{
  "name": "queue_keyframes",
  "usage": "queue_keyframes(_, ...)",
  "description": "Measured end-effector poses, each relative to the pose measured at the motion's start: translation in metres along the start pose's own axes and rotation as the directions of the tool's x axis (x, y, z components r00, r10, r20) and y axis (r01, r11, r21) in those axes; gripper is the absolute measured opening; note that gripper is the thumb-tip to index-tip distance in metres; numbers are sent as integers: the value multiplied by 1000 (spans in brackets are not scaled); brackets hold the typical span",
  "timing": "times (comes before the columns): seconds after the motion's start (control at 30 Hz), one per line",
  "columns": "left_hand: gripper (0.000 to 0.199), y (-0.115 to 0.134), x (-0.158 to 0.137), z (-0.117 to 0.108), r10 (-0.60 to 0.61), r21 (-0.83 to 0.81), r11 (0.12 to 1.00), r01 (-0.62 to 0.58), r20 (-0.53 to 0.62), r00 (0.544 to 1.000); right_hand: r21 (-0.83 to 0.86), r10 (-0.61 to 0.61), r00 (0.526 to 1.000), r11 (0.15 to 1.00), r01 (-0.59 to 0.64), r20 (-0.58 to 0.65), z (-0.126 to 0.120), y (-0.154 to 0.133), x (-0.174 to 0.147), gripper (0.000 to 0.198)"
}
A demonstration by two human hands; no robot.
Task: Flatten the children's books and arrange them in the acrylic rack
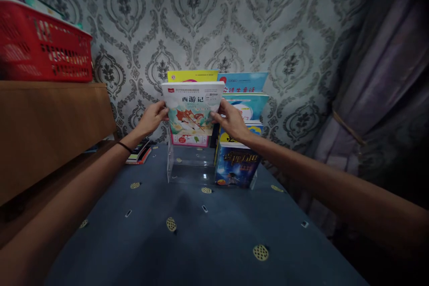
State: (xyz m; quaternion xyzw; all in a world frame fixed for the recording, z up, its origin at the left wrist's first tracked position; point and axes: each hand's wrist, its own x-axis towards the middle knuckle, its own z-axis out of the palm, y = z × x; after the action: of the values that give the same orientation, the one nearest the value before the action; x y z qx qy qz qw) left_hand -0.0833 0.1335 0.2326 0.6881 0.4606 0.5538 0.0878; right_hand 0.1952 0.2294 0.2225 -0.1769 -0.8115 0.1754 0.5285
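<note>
Between my two hands is a white-covered book (192, 103) with Chinese characters and a colourful drawing, held upright. My left hand (154, 117) grips its left edge, and my right hand (232, 119) grips the right edge. The book is above the left side of a clear acrylic stepped rack (191, 172). Behind it show the tops of a yellow book (192, 75) and a pink book (190, 140) low down. The rack's right side bears a blue book (246, 81), a teal book (253, 103), a yellow-and-blue book (258, 129) and a dark blue book (237, 167) in front.
The rack stands on a dark blue patterned cloth (161, 250) near a wallpapered wall. Several books (139, 154) lie stacked at left, beside a wooden cabinet (56, 129) carrying a red plastic basket (47, 44). A curtain (372, 85) hangs at right.
</note>
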Motion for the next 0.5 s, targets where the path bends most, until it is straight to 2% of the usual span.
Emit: queue_keyframes(0.5, 20, -7, 7, 1, 12, -41, 999, -12, -8, 1000, 39, -24, 999, 999, 22, 48, 2, 6, 6, 37)
